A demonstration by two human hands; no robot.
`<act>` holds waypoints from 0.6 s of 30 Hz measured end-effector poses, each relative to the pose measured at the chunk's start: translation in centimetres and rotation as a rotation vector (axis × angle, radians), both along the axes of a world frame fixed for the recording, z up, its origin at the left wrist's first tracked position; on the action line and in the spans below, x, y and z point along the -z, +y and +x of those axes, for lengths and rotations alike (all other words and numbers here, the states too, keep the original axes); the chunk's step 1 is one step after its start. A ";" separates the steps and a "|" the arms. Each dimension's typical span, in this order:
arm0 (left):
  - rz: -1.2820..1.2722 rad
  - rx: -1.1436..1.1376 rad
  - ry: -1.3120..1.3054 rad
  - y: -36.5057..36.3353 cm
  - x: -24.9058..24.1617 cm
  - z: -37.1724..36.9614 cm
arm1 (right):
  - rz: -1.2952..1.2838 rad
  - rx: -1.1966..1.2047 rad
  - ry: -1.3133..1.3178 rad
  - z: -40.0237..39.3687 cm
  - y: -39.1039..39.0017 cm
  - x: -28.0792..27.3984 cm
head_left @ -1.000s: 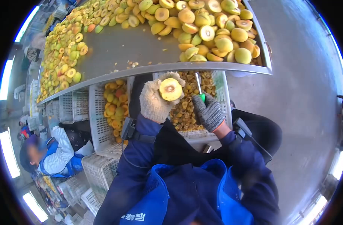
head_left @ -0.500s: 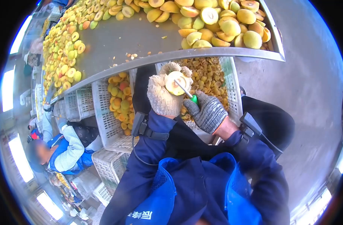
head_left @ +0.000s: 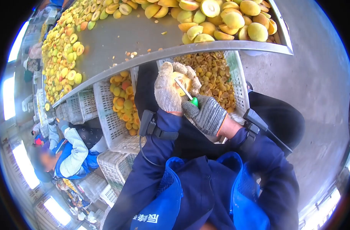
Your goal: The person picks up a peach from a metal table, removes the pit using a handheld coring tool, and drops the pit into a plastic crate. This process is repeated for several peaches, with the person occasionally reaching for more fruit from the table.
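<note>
My left hand (head_left: pixel 168 91), in a cream knitted glove, is closed round a yellow peach half (head_left: pixel 187 81), its fingers curled over the far edge. In my right hand (head_left: pixel 208 116), which wears a grey striped glove, is a slim metal tool with a green handle (head_left: pixel 195 101). The tool's metal end lies against the cut face of the fruit; how deep it sits is not clear. Both hands are close together, above a white crate (head_left: pixel 242 86) of small brownish-yellow fruit pieces (head_left: pixel 215 78).
Beyond my hands stands a metal-topped table (head_left: pixel 117 42) with a raised rim, heaped with peach halves (head_left: pixel 224 21). Another crate (head_left: pixel 106 115) at left holds whole-looking and cut fruit (head_left: pixel 123 99). A co-worker (head_left: pixel 73 153) in a blue vest sits farther left.
The peach half has turned in my left hand, and its cut face shows less fully. My right hand has come nearer to the left, with the tool still on the fruit.
</note>
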State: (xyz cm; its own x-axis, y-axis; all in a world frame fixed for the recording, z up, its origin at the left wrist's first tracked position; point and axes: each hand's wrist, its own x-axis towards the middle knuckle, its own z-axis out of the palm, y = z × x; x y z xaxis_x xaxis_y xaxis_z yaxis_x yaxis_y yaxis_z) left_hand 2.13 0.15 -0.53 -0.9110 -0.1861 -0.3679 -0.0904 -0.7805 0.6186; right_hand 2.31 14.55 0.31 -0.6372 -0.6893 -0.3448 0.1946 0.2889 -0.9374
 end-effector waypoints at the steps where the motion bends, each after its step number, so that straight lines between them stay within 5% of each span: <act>1: 0.051 0.039 0.020 -0.3 0.4 0.0 | 0.027 -0.072 -0.021 -0.4 0.1 -0.3; 5: 0.058 0.095 0.020 -0.6 0.4 0.0 | 0.042 -0.088 0.084 0.0 -0.2 1.2; 7: -0.221 -0.015 -0.184 -0.3 0.2 -0.2 | 0.017 -0.051 0.405 0.0 -0.4 2.2; 12: -0.107 -0.028 -0.152 -0.5 0.3 -0.4 | -0.007 -0.200 0.379 -0.4 0.1 2.2; 14: -0.167 0.066 -0.136 -0.7 0.0 -0.6 | -0.050 -0.230 0.585 0.0 0.2 3.6; 18: -0.345 0.213 -0.223 -1.3 -0.4 -0.9 | -0.096 -0.239 0.586 -0.1 0.6 3.4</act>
